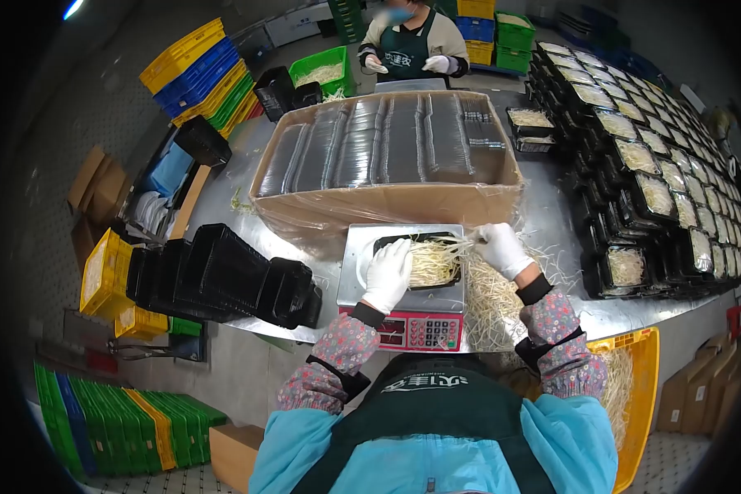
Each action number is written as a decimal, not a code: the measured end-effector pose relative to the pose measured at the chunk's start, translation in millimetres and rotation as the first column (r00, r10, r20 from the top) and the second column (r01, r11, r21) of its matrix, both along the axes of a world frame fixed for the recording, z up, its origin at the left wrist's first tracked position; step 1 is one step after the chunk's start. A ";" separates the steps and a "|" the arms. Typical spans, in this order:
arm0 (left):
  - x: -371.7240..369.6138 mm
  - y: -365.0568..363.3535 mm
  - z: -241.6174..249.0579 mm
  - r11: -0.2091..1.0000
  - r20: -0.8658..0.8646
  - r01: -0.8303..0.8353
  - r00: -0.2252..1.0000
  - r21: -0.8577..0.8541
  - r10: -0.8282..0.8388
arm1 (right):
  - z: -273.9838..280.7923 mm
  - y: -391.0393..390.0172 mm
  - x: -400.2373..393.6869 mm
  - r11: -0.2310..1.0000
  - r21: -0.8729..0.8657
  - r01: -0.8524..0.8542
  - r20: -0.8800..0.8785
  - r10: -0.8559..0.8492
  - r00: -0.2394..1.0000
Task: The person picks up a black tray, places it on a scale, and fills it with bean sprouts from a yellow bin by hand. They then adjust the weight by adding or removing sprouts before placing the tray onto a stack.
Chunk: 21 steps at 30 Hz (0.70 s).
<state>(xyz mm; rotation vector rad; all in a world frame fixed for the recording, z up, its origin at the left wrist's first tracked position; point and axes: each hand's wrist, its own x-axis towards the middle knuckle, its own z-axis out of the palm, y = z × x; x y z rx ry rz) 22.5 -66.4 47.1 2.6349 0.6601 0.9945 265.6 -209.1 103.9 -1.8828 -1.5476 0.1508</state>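
A black plastic tray filled with pale bean sprouts sits on the platform of a red-fronted digital scale. My left hand, in a white glove, rests over the tray's left side with its fingers stretched out against the sprouts. At the tray's right edge, my gloved right hand has its fingers closed on a small bunch of bean sprouts. Beneath that hand, a loose heap of sprouts covers the steel table to the right of the scale.
An open carton of stacked clear lids stands behind the scale. Nested black trays lie at left. Filled trays are piled high at right. A yellow crate holds sprouts. A co-worker stands across the table.
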 end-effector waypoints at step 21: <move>31.6 13.2 23.7 0.948 -0.274 0.307 0.922 0.086 -0.274 | -17.9 10.7 -40.4 0.975 -0.220 0.020 0.323 0.054 0.945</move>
